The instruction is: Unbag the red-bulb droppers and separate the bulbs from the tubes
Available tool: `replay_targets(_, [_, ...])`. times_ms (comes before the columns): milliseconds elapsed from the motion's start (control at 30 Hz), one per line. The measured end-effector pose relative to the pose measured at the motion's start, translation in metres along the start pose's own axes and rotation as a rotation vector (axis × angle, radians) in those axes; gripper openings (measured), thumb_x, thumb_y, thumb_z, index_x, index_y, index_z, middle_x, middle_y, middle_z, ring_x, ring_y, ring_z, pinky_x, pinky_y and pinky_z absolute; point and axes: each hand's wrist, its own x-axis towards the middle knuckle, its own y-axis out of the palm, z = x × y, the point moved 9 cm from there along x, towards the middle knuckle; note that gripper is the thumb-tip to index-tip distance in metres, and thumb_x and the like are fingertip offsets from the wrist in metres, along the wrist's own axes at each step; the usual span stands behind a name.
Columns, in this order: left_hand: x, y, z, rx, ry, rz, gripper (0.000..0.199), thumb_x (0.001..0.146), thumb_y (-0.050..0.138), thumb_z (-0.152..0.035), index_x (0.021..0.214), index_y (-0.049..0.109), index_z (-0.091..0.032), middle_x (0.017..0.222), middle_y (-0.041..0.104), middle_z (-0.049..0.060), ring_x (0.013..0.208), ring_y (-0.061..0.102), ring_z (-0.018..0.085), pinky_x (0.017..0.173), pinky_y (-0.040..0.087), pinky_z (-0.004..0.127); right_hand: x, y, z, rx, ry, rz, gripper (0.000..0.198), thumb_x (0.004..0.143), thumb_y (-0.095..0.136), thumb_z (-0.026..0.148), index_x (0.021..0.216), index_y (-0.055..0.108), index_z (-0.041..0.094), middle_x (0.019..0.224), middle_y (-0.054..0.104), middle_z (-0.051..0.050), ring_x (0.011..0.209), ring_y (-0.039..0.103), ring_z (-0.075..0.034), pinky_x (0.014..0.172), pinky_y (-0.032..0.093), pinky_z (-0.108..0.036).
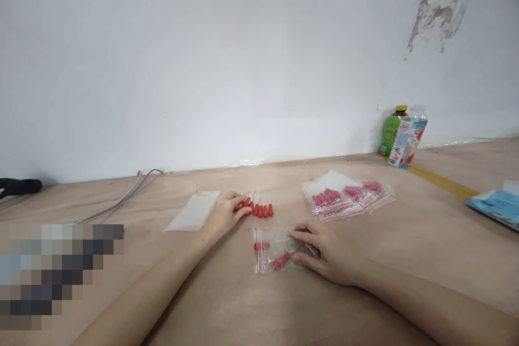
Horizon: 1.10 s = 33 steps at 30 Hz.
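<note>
My left hand (227,211) is at the left end of a row of droppers (265,210), which have red bulbs and thin clear stems. Its thumb and fingers close around a red bulb there, partly hidden by the fingers. Nearer to me, a clear zip-lock bag (265,265) lies flat with two red-bulbed droppers inside, its red-striped edge facing left. My right hand (324,251) holds the right end of this bag, thumb and fingers pressed on the plastic and covering part of it.
Several filled zip-lock bags (348,203) overlap at the right. A stack of flat, whitish bags (192,211) lies left of my left hand. A green bottle (390,132) and a printed bottle (407,140) stand by the wall. A grey cable (130,193) runs at left; a blue packet (497,206) lies far right.
</note>
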Motion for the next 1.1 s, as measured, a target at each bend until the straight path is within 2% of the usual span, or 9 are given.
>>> replay_targets(100, [-0.004,-0.007,-0.002,-0.059,-0.004,-0.029,0.029,0.077,0.055,-0.041,0.095,0.063,-0.019,0.091,0.06,0.006,0.081,0.058,0.017,0.072,0.047,0.029,0.0,0.0,0.0,-0.003,0.008,0.006,0.04,0.081,0.051,0.036,0.117,0.053,0.02,0.111,0.051,-0.011,0.101,0.048,-0.021,0.088,0.039,-0.035])
replay_targets(200, [-0.009,-0.02,0.003,-0.123,-0.055,-0.12,0.025,0.082,0.049,-0.035,0.094,0.064,-0.019,0.093,0.06,0.006,0.082,0.058,0.016,0.073,0.048,0.028,-0.001,0.001,-0.001,-0.009,0.014,0.007,0.04,0.081,0.05,0.037,0.116,0.053,0.019,0.111,0.051,-0.011,0.101,0.047,-0.021,0.089,0.039,-0.035])
replay_targets(333, [-0.02,-0.034,0.03,-0.199,-0.223,-0.281,0.025,0.081,0.047,-0.031,0.094,0.065,-0.019,0.093,0.059,0.005,0.085,0.058,0.016,0.074,0.05,0.028,-0.001,0.001,-0.002,-0.008,0.009,0.005,0.04,0.081,0.05,0.037,0.116,0.053,0.019,0.111,0.051,-0.011,0.101,0.047,-0.02,0.088,0.039,-0.034])
replay_targets(400, [-0.028,-0.034,0.048,-0.242,-0.332,-0.311,0.027,0.079,0.049,-0.033,0.095,0.065,-0.019,0.089,0.059,0.005,0.082,0.059,0.017,0.075,0.05,0.029,0.0,0.001,-0.001,-0.007,0.004,0.003,0.039,0.081,0.051,0.036,0.116,0.053,0.019,0.11,0.051,-0.01,0.1,0.048,-0.02,0.088,0.04,-0.034])
replay_targets(533, [-0.038,-0.022,0.066,-0.279,-0.419,-0.264,0.028,0.074,0.054,-0.037,0.088,0.067,-0.017,0.08,0.061,0.004,0.07,0.061,0.017,0.07,0.052,0.031,0.0,0.0,-0.001,-0.009,0.001,-0.002,0.039,0.08,0.051,0.035,0.116,0.053,0.019,0.109,0.051,-0.011,0.1,0.048,-0.02,0.088,0.04,-0.035])
replay_targets(767, [-0.043,-0.005,0.055,-0.383,-0.437,-0.135,0.031,0.073,0.054,-0.04,0.09,0.063,-0.015,0.084,0.067,0.005,0.075,0.064,0.018,0.069,0.051,0.028,-0.001,0.0,0.0,-0.013,-0.011,-0.003,0.039,0.081,0.05,0.037,0.115,0.054,0.02,0.109,0.052,-0.01,0.099,0.048,-0.02,0.087,0.04,-0.035])
replay_targets(1000, [-0.043,-0.008,0.053,-0.339,-0.454,-0.137,0.031,0.078,0.049,-0.04,0.091,0.058,-0.014,0.083,0.064,0.006,0.074,0.062,0.018,0.067,0.051,0.03,0.0,-0.002,-0.001,-0.011,-0.019,-0.002,0.038,0.081,0.051,0.037,0.114,0.055,0.02,0.11,0.052,-0.01,0.1,0.048,-0.021,0.088,0.04,-0.036])
replay_targets(1100, [-0.044,-0.017,0.043,-0.268,-0.416,-0.18,0.028,0.078,0.05,-0.038,0.093,0.059,-0.017,0.092,0.06,0.007,0.083,0.059,0.02,0.072,0.049,0.034,0.0,-0.001,0.0,-0.001,-0.027,0.011,0.04,0.081,0.05,0.038,0.116,0.054,0.021,0.111,0.052,-0.01,0.101,0.048,-0.021,0.088,0.04,-0.036])
